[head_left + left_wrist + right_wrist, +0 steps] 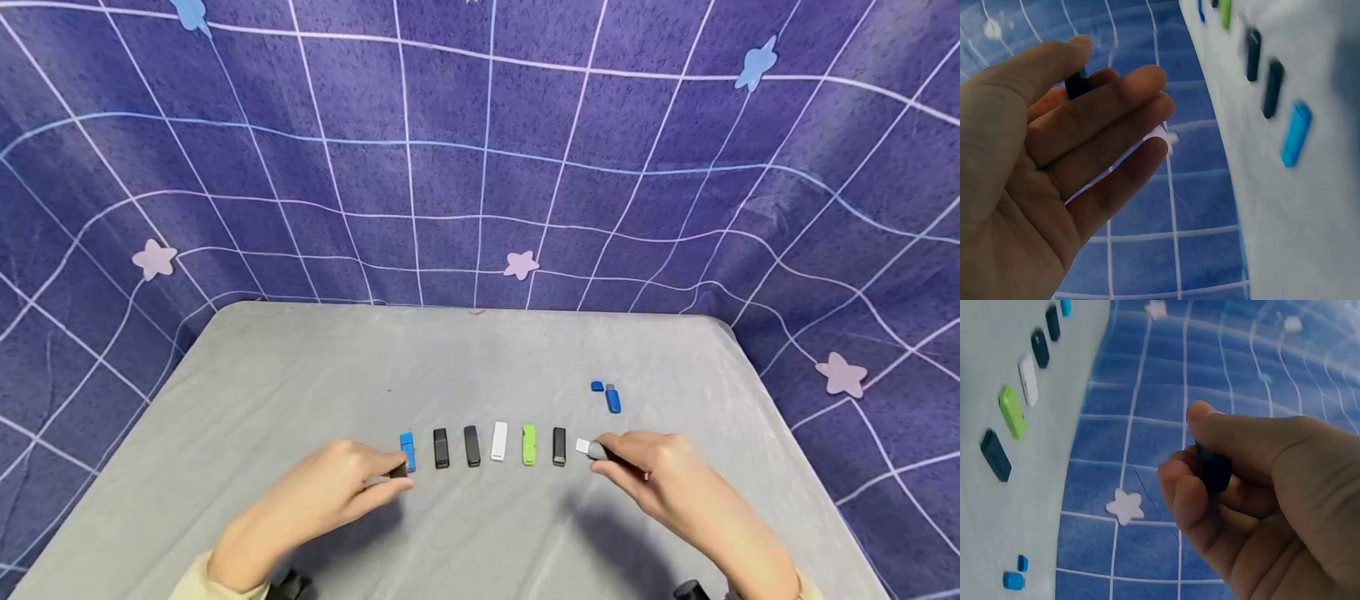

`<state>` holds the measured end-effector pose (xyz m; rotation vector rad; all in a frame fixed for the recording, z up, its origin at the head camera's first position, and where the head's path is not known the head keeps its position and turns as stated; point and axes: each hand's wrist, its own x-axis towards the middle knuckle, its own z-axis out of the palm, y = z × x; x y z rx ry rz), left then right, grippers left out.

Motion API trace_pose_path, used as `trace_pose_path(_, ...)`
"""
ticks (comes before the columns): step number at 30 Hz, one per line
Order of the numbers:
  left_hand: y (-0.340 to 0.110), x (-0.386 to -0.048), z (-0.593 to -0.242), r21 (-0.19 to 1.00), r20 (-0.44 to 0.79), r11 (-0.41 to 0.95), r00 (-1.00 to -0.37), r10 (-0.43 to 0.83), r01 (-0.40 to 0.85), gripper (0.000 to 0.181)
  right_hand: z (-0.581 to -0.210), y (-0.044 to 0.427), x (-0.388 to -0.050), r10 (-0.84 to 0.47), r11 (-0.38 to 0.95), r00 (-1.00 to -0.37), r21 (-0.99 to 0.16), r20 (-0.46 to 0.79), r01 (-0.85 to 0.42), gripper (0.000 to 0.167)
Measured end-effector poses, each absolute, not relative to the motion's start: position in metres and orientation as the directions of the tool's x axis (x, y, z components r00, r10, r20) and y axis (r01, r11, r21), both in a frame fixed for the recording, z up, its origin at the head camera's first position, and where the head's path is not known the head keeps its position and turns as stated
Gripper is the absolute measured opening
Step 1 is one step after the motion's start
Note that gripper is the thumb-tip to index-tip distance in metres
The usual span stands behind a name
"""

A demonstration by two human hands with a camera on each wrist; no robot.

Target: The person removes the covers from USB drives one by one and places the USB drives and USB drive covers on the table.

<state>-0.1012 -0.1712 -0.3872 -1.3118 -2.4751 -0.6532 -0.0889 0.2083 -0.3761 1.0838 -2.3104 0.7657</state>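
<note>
A: Nearest the lens: left hand (337,479) and right hand (663,471). Holding what?

B: In the right, pinched by thumb and forefinger: a dark USB stick (597,451), metal plug (582,446) bare and pointing toward the left hand. In the left, in a narrow pinch: a small dark piece (1077,86), other fingers extended. Possibly a cap. Cannot tell, mostly hidden by fingers.

A: And around?

B: On grey cloth (337,367). Just left of the right hand's plug, a black stick (559,447). Then, toward the left hand: green stick (529,445), white stick (498,441), dark grey stick (472,446), second black stick (441,448). Right beside the left fingertips, a bright blue stick (407,450). Beyond the right hand: an uncapped blue stick (613,398), with a loose blue cap (597,386) just beside.

A: Weak spots?

B: Likeliest, by judgement: a nudge to the bright blue stick, from lowering the left fingers so close. Next: bare plug clipping the black stick, from any inward drift of the right hand. Also a dropped dark piece: small, little to grip.

A: Mix-ups?

B: Possible. Several similar dark bodies between the hands; easy to confuse if set down among them. Loose blue cap also at risk from a careless outward reach of the right hand.
</note>
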Motion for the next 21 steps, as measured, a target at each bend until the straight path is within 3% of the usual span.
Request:
trace_pose_path(3, -0.180, -0.097, -0.391, 0.278, 0.411, 0.514, -0.584, 0.700, 0.812, 0.002, -0.379, 0.216, -0.090, -0.510, 0.522, -0.586, -0.315, 0.630, -0.793, 0.018)
trace_pose_path(6, -0.174, -0.093, -0.394, 0.276, 0.395, 0.515, -0.584, 0.709, 0.812, 0.024, -0.383, 0.211, -0.088, -0.491, 0.539, -0.621, -0.347, 0.611, -0.767, 0.022)
trace_pose_path(14, -0.157, -0.093, -0.388, 0.270, 0.417, 0.555, -0.615, 0.669, 0.787, 0.048, -0.386, 0.199, -0.085, -0.356, 0.610, -0.725, -0.441, 0.590, -0.659, 0.031)
trace_pose_path(17, -0.150, -0.096, -0.387, 0.246, 0.440, 0.571, -0.615, 0.654, 0.783, 0.050, -0.388, 0.197, -0.087, -0.304, 0.643, -0.754, -0.458, 0.583, -0.613, 0.028)
trace_pose_path(21, -0.139, -0.103, -0.386, 0.265, 0.495, 0.518, -0.576, 0.651, 0.813, 0.038, -0.391, 0.194, -0.090, -0.237, 0.691, -0.786, -0.470, 0.571, -0.550, 0.027)
